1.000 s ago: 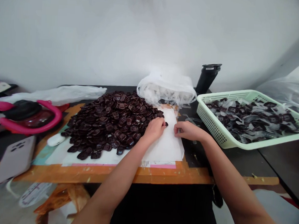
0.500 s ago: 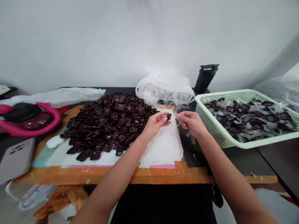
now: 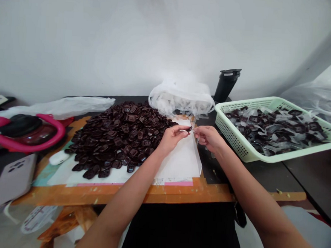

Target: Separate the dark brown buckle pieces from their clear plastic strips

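My left hand (image 3: 173, 138) pinches a small dark brown buckle-like piece (image 3: 189, 129) between thumb and fingers, above a white sheet (image 3: 180, 161). Close by on the right, my right hand (image 3: 208, 137) is closed in a pinch on a thin translucent strip (image 3: 193, 130), which meets the held piece. How the two join is too small to tell. A large heap of the same glossy dark pieces (image 3: 119, 136) lies left of my hands. Behind them rests a white plastic bag (image 3: 184, 93) with pale translucent strips at its mouth.
At right stands a pale green basket (image 3: 245, 148) of dark pieces with translucent strips. A black cylindrical container (image 3: 227, 85) leans by the wall. On the left are a phone (image 3: 14, 175), a white mouse-like object (image 3: 59, 157) and a pot with a pink handle (image 3: 58, 135). Orange tape lines the table edge (image 3: 177, 196).
My left hand has shifted slightly right, bringing the dark piece up to the strip in my right hand. The right hand has moved a little down and left. The camera view has shifted slightly.
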A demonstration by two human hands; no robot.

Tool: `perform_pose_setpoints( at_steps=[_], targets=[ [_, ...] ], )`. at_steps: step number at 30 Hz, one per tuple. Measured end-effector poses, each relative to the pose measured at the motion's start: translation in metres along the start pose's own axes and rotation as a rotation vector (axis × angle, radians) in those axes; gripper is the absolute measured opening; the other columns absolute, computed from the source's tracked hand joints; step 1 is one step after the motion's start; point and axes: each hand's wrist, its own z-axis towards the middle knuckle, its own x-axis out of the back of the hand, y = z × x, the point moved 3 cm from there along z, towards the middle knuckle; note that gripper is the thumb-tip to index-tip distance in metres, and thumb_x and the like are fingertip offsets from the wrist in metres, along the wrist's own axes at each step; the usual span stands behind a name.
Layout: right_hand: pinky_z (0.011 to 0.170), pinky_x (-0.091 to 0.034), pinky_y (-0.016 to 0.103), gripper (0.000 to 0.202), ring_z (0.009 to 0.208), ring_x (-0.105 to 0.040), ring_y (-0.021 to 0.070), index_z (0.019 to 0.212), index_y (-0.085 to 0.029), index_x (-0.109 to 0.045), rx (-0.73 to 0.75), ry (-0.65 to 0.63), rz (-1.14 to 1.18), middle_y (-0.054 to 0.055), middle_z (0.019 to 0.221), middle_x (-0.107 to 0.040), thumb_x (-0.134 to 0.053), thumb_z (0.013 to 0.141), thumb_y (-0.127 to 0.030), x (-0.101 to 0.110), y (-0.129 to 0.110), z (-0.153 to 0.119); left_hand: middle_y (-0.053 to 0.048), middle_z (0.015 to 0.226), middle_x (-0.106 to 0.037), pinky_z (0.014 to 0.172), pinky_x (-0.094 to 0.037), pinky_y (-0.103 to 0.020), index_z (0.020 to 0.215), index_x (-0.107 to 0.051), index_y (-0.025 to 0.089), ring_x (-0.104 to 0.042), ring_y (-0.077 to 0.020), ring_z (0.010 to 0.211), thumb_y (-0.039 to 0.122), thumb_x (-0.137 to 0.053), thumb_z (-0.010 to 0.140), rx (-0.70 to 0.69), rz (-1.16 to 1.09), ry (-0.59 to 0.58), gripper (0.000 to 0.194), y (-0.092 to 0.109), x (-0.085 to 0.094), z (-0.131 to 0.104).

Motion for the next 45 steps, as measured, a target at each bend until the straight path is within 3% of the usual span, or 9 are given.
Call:
perform_pose_setpoints(
  at_steps=[10, 19, 26, 30, 34, 36, 40, 43, 45],
  targets=[
    [0.033, -0.017, 0.019, 0.028, 0.037, -0.031, 0.0028, 0.06, -0.014, -0.059, 0.078, -0.01, -0.064, -0.001, 0.055, -0.056, -0.077, 0.064, -0.035, -0.001, -0.001, 0.0, -0.008, 0.098, -0.071, 0.084, -0.05, -0.034, 0.097, -0.07, 0.016, -0.066, -0.0198, 0.088, 0.027, -0.074, 0.071, -0.077, 0.112, 0.005, 0.029, -0.001, 0.002, 0.001],
    [0.037, -0.032, 0.018, 0.034, 0.041, -0.042, 0.0047, 0.07, -0.015, -0.059, 0.241, 0.001, -0.169, 0.001, 0.063, -0.063, -0.074, 0.069, -0.046, -0.008, -0.003, -0.001, -0.009, 0.094, -0.068, 0.081, -0.05, -0.031, 0.085, -0.07, 0.014, -0.064, -0.0186, 0.088, 0.028, -0.07, 0.075, -0.226, 0.221, 0.042, 0.017, 0.005, 0.003, 0.0],
    [0.039, -0.039, 0.019, 0.032, 0.042, -0.046, 0.0065, 0.074, -0.017, -0.055, 0.387, 0.011, -0.412, 0.002, 0.066, -0.064, -0.067, 0.077, -0.046, -0.016, -0.003, -0.006, -0.009, 0.095, -0.059, 0.065, -0.049, -0.024, 0.071, -0.07, 0.014, -0.059, -0.0185, 0.089, 0.022, -0.07, 0.072, -0.258, 0.378, 0.18, 0.007, 0.01, 0.01, -0.001],
    [0.04, -0.041, 0.02, 0.03, 0.042, -0.048, 0.0074, 0.08, -0.017, -0.056, 0.421, -0.001, -0.46, 0.002, 0.068, -0.064, -0.062, 0.081, -0.046, -0.018, 0.0, -0.006, -0.007, 0.092, -0.056, 0.06, -0.049, -0.021, 0.071, -0.068, 0.014, -0.058, -0.0145, 0.081, 0.016, -0.066, 0.072, -0.292, 0.512, 0.164, 0.003, 0.012, 0.007, -0.002],
    [0.042, -0.04, 0.021, 0.033, 0.041, -0.048, 0.0084, 0.104, -0.019, -0.06, 0.462, -0.036, -0.547, -0.003, 0.059, -0.06, -0.06, 0.083, -0.044, -0.019, 0.003, -0.006, -0.005, 0.089, -0.053, 0.058, -0.047, -0.02, 0.071, -0.062, 0.015, -0.054, -0.0105, 0.071, 0.013, -0.062, 0.074, -0.384, 0.649, 0.102, 0.004, 0.015, -0.002, -0.005],
    [0.045, -0.041, 0.021, 0.031, 0.045, -0.053, 0.0099, 0.103, -0.019, -0.063, 0.48, -0.046, -0.608, -0.002, 0.06, -0.061, -0.062, 0.082, -0.042, -0.018, 0.003, -0.006, -0.004, 0.089, -0.052, 0.06, -0.047, -0.021, 0.071, -0.059, 0.015, -0.053, -0.0109, 0.072, 0.011, -0.06, 0.074, -0.406, 0.67, 0.094, 0.005, 0.015, -0.003, -0.006],
    [0.058, -0.047, 0.025, 0.021, 0.064, -0.064, 0.0163, 0.089, -0.019, -0.065, 0.466, -0.038, -0.639, 0.003, 0.07, -0.068, -0.065, 0.078, -0.038, -0.015, 0.002, -0.003, -0.004, 0.088, -0.05, 0.065, -0.047, -0.023, 0.071, -0.055, 0.016, -0.053, -0.0132, 0.079, 0.01, -0.057, 0.074, -0.383, 0.595, 0.197, 0.008, 0.011, 0.0, -0.006],
    [0.054, -0.045, 0.025, 0.02, 0.058, -0.061, 0.0148, 0.081, -0.019, -0.063, 0.444, -0.038, -0.632, 0.003, 0.071, -0.068, -0.068, 0.075, -0.038, -0.015, 0.001, -0.003, -0.003, 0.084, -0.052, 0.07, -0.046, -0.024, 0.073, -0.056, 0.016, -0.052, -0.0127, 0.079, 0.013, -0.06, 0.075, -0.301, 0.423, 0.248, 0.005, 0.007, 0.003, -0.004],
    [0.046, -0.04, 0.023, 0.023, 0.05, -0.054, 0.0115, 0.079, -0.019, -0.061, 0.409, -0.058, -0.556, 0.002, 0.07, -0.066, -0.068, 0.075, -0.04, -0.017, 0.001, -0.003, -0.002, 0.083, -0.055, 0.072, -0.046, -0.024, 0.081, -0.057, 0.016, -0.054, -0.0117, 0.077, 0.018, -0.062, 0.078, -0.185, 0.167, 0.235, 0.006, 0.003, 0.003, -0.002]
  ],
)
